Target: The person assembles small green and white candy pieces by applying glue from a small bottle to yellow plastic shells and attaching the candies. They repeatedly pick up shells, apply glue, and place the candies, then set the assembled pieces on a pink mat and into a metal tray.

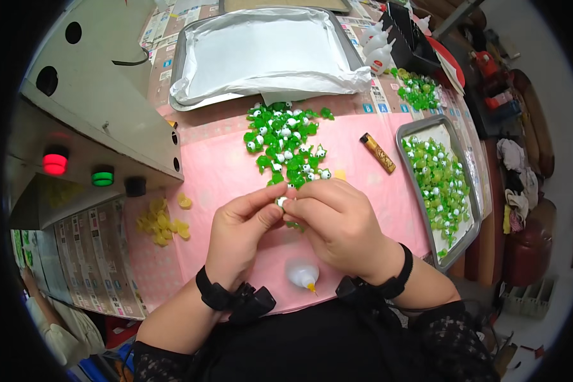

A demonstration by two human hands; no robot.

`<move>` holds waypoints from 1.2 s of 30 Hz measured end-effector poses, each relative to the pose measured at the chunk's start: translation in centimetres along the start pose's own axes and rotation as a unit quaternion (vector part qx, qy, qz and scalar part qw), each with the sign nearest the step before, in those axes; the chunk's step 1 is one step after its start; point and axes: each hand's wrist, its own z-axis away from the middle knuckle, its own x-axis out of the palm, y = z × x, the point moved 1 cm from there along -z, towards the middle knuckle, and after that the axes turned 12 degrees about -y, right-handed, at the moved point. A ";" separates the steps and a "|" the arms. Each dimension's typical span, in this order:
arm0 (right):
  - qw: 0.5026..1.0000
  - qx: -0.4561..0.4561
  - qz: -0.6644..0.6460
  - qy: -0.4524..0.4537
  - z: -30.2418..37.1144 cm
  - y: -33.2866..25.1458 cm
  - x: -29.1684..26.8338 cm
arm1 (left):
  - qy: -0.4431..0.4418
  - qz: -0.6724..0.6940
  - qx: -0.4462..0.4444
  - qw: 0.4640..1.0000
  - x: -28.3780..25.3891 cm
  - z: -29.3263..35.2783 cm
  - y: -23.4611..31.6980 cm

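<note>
Above the pink sheet, my left hand [243, 224] and my right hand [345, 221] meet at the fingertips. Both pinch a small white eyeball bead [281, 202] with a dark spot; whatever else is between the fingers is hidden. Just beyond them lies a pile of green plastic pieces with white eyeballs [286, 143], running away toward the tray. A bit of green shows under my fingers. Between my wrists, a squeeze bottle [301, 272] with a yellow tip lies on the sheet. Each wrist wears a black strap with a small black box.
A paper-lined metal tray [261, 54] sits at the back. To the right, another tray [402, 143] holds many green pieces. Yellow translucent pieces [162, 224] lie left, beside a machine housing [102, 121] with red and green buttons. A gold-and-black lighter-shaped stick [378, 153] and white squeeze bottles [380, 56] lie beyond.
</note>
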 end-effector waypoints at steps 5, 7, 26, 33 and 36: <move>0.998 -0.031 0.019 0.051 -0.2 0.2 1.1 | 0.009 0.050 0.002 0.999 -0.2 -0.1 0.0; 0.998 -0.020 -0.014 0.063 -0.2 0.4 1.1 | 0.016 0.070 -0.001 0.997 -0.1 -0.2 0.1; 0.997 -0.037 -0.002 0.066 0.0 1.4 2.1 | 0.021 0.050 0.023 0.998 -0.1 -0.5 0.3; 0.998 -0.006 -0.018 0.055 -0.4 1.4 1.5 | -0.022 0.088 -0.003 0.996 0.0 -0.3 0.3; 0.997 0.007 -0.064 0.040 -0.1 1.7 1.4 | -0.016 0.043 0.014 0.999 0.3 -0.4 0.9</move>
